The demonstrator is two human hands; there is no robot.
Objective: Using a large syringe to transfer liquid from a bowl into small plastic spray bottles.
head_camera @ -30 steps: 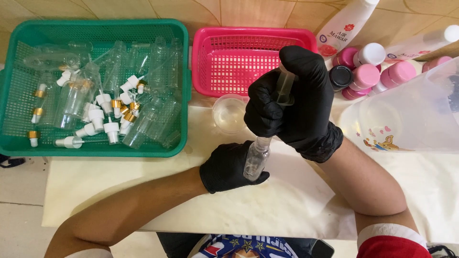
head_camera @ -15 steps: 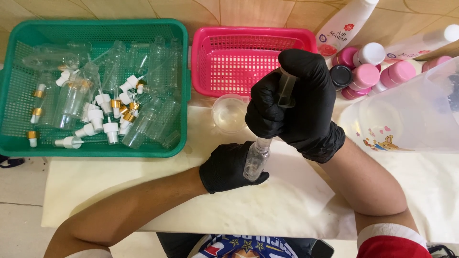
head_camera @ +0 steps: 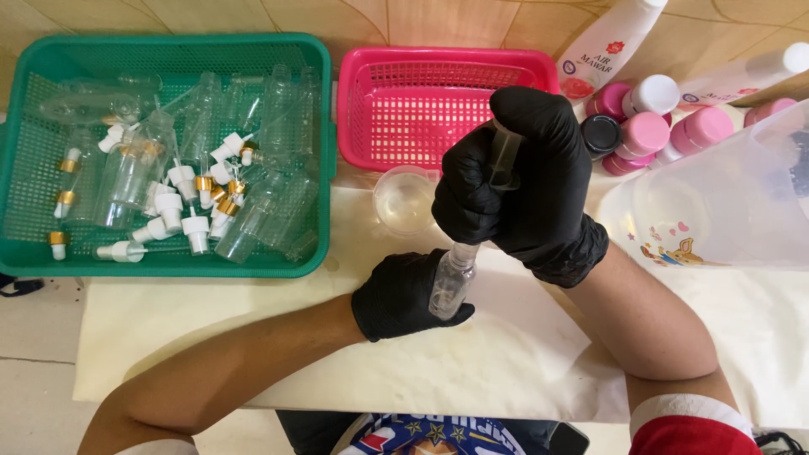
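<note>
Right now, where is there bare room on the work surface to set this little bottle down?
The cream mat is bare between the two forearms, and left of the left hand below the green basket. The pink basket looks empty. Crowded: the green basket's bottles and the pink-capped bottles at right.

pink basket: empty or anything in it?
Empty, as far as visible. The pink plastic mesh basket shows only bare lattice floor; the right black-gloved hand hides its near right corner.
</note>
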